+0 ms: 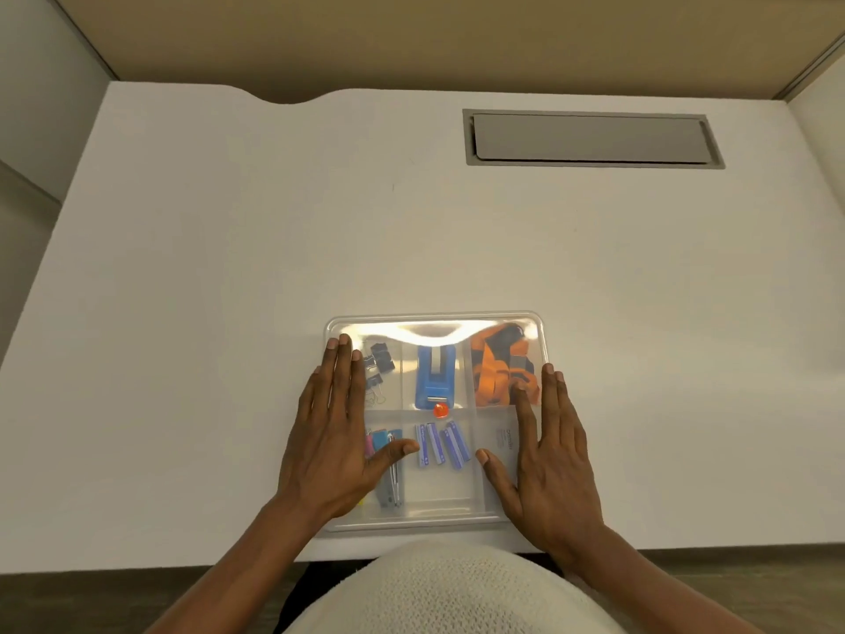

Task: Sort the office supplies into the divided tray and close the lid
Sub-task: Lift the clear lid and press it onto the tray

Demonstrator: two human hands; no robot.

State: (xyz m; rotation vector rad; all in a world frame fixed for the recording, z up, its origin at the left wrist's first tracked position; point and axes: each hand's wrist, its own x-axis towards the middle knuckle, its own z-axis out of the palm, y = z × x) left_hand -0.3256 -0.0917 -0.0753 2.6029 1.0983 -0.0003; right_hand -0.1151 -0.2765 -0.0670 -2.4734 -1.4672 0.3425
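Observation:
A clear divided tray (436, 519) lies near the desk's front edge with its transparent lid (434, 326) on top. Under the lid I see black binder clips (381, 359), a blue stapler (435, 376), an orange lanyard (496, 375), blue staple boxes (442, 443), coloured items with a metal tool (391, 485) and a white card (503, 443). My left hand (331, 432) lies flat on the lid's left side, fingers spread. My right hand (551, 448) lies flat on the lid's right side. Neither hand grips anything.
The tray sits on a white desk (228, 290). A grey recessed cable hatch (592, 138) is set in the desk at the back right. Beige partition walls stand behind and to the sides. My white knitted top (457, 592) shows at the bottom.

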